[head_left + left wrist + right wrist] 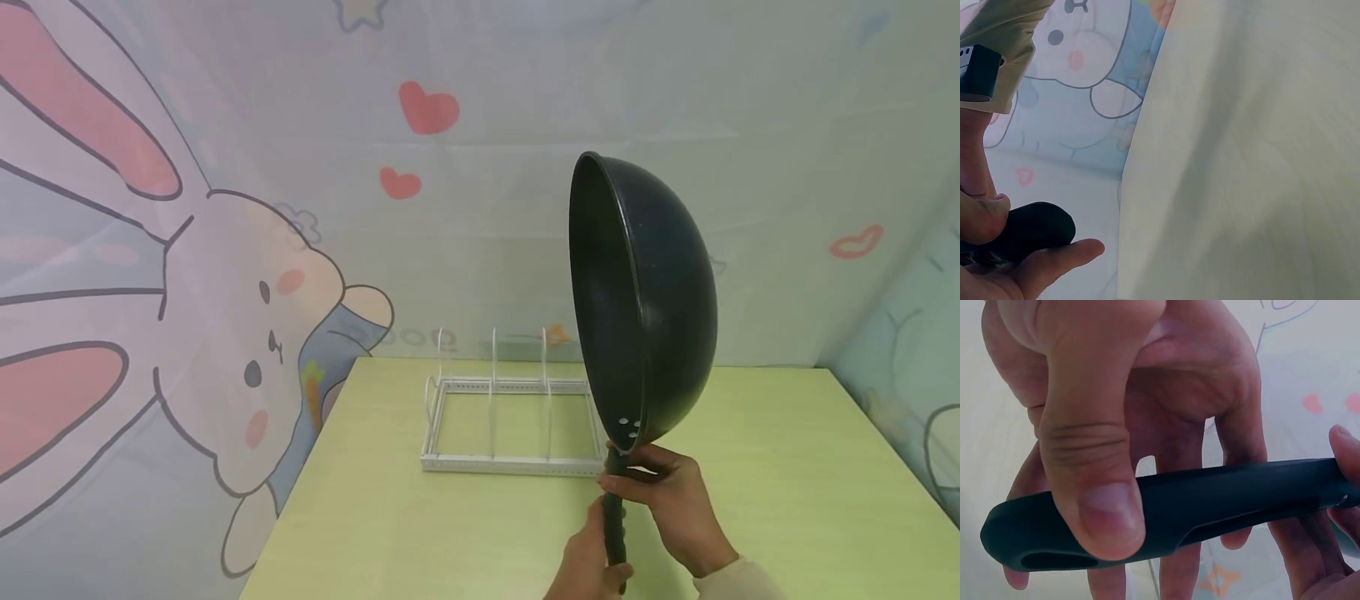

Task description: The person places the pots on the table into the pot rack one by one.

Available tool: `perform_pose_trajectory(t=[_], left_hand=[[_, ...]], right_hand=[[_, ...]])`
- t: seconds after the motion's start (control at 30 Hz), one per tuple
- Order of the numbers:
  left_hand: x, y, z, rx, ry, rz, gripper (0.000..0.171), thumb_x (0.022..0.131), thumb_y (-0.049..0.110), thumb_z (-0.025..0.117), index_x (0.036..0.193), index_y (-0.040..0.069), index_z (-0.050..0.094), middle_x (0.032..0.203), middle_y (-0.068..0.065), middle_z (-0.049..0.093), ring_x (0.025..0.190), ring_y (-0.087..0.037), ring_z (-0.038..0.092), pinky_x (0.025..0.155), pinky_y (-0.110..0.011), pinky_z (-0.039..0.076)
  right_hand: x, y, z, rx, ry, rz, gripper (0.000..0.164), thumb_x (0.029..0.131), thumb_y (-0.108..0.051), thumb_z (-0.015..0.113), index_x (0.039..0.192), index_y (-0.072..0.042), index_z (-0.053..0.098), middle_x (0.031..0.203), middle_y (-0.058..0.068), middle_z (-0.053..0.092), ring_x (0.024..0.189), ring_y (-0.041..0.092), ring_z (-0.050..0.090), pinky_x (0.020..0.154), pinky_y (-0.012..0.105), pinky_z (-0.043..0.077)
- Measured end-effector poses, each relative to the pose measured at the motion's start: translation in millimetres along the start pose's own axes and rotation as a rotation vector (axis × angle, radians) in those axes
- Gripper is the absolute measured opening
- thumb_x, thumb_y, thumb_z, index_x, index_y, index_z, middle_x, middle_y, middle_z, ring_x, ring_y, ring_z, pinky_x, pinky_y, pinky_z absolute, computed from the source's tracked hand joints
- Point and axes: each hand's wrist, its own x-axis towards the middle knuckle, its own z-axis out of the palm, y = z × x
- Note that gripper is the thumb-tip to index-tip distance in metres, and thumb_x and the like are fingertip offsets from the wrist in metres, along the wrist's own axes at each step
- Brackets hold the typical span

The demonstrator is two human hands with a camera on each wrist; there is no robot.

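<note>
Overall, one round black wok (pixel 675 300) is held vertically above the pale yellow-green desk (pixel 435 537), before one white wire rack (pixel 517 465) near the back edge, left hand (pixel 587 557) curled low round the wok's one black handle (pixel 613 529), right hand (pixel 681 504) pinching it higher.

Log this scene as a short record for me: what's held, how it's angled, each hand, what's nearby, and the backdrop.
Held: deep, round, black metal-looking wok with a slim black handle
Angle: on edge, handle downward, hollow facing left in the head view
Left hand: grips the handle's lower part
Right hand: pinches the handle close to the wok
Nearby: white rectangular wire-divided rack, right end partly hidden
Surface: pale yellow-green table
Backdrop: pastel printed sheet, cartoon rabbit, red hearts
</note>
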Motion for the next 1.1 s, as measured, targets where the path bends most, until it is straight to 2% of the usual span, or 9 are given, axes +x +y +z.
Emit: perform_pose_trajectory(t=[0.13, 0.3, 0.53, 0.6, 0.67, 0.73, 0.83, 0.9, 1.1], left_hand=[[-5.3, -4.3, -8.0, -0.037, -0.011, -0.006, 0.068, 0.079, -0.002, 0.073, 0.138, 0.006, 0.042, 0.112, -0.018, 0.07, 0.1, -0.016, 0.069, 0.082, -0.027, 0.053], [-12.6, -10.4, -17.1, -0.043, -0.034, 0.084, 0.061, 0.093, 0.025, 0.064, 0.14, -0.003, 0.038, 0.113, -0.026, 0.07, 0.1, -0.014, 0.069, 0.08, -0.025, 0.054], [-18.4, -6.8, -23.3, -0.093, -0.057, 0.008, 0.066, 0.086, 0.014, 0.07, 0.142, -0.001, 0.039, 0.117, -0.025, 0.069, 0.098, -0.015, 0.072, 0.079, -0.025, 0.054], [-20.7, -8.2, -24.3, -0.107, -0.064, 0.051, 0.065, 0.096, 0.033, 0.061, 0.143, -0.004, 0.036, 0.122, -0.028, 0.067, 0.099, -0.015, 0.073, 0.078, -0.024, 0.054], [-22.8, -10.3, -25.3, -0.126, -0.063, 0.097, 0.08, 0.097, 0.058, 0.05, 0.143, -0.006, 0.036, 0.123, -0.03, 0.065, 0.1, -0.015, 0.074, 0.077, -0.023, 0.054], [-24.1, -12.3, -27.1, -0.16, -0.071, 0.113, 0.085, 0.096, 0.063, 0.048, 0.142, -0.008, 0.035, 0.127, -0.031, 0.063, 0.101, -0.018, 0.075, 0.078, -0.023, 0.055], [-24.7, -14.8, -29.4, -0.231, -0.078, 0.046, 0.067, 0.094, 0.034, 0.063, 0.142, -0.006, 0.037, 0.13, -0.03, 0.061, 0.104, -0.025, 0.075, 0.08, -0.024, 0.056], [-24.3, -15.0, -30.8, -0.262, -0.083, -0.027, 0.066, 0.084, 0.008, 0.067, 0.141, -0.005, 0.038, 0.133, -0.028, 0.061, 0.106, -0.031, 0.074, 0.082, -0.029, 0.058], [-26.1, -16.1, -36.2, -0.3, -0.094, -0.134, 0.07, 0.076, -0.013, 0.063, 0.141, -0.001, 0.04, 0.136, -0.027, 0.06, 0.108, -0.038, 0.072, 0.084, -0.041, 0.06]], right_hand=[[1, 2, 8, 0.005, -0.004, 0.045, 0.032, 0.078, 0.001, 0.08, 0.108, -0.01, 0.076, 0.095, -0.009, 0.076, 0.089, 0.008, 0.073, 0.08, 0.031, 0.061], [3, 4, 15, 0.025, -0.006, 0.1, 0.034, 0.078, -0.001, 0.081, 0.111, -0.008, 0.075, 0.095, -0.009, 0.075, 0.085, 0.011, 0.075, 0.079, 0.033, 0.061], [6, 7, 22, 0.05, -0.004, 0.187, 0.041, 0.082, -0.001, 0.078, 0.122, 0.002, 0.067, 0.091, -0.006, 0.073, 0.081, 0.013, 0.076, 0.08, 0.033, 0.061], [7, 8, 24, 0.046, 0.003, 0.202, 0.046, 0.083, -0.001, 0.077, 0.126, 0.007, 0.063, 0.09, -0.005, 0.072, 0.08, 0.013, 0.076, 0.08, 0.034, 0.061], [8, 9, 25, 0.04, 0.001, 0.206, 0.05, 0.084, -0.001, 0.076, 0.13, 0.01, 0.059, 0.09, -0.004, 0.072, 0.08, 0.012, 0.076, 0.08, 0.034, 0.061], [9, 11, 27, 0.043, 0.006, 0.211, 0.052, 0.084, -0.001, 0.075, 0.131, 0.012, 0.056, 0.091, -0.002, 0.072, 0.08, 0.013, 0.076, 0.079, 0.035, 0.061], [11, 14, 30, 0.045, 0.011, 0.216, 0.054, 0.084, 0.0, 0.075, 0.132, 0.013, 0.055, 0.093, -0.001, 0.072, 0.08, 0.014, 0.075, 0.079, 0.035, 0.062], [11, 16, 33, 0.041, 0.014, 0.22, 0.053, 0.084, 0.0, 0.075, 0.132, 0.012, 0.056, 0.093, 0.001, 0.072, 0.08, 0.014, 0.075, 0.079, 0.035, 0.062], [12, 18, 41, 0.037, 0.016, 0.208, 0.051, 0.083, 0.0, 0.076, 0.128, 0.012, 0.058, 0.095, 0.004, 0.072, 0.08, 0.015, 0.075, 0.078, 0.036, 0.062]])
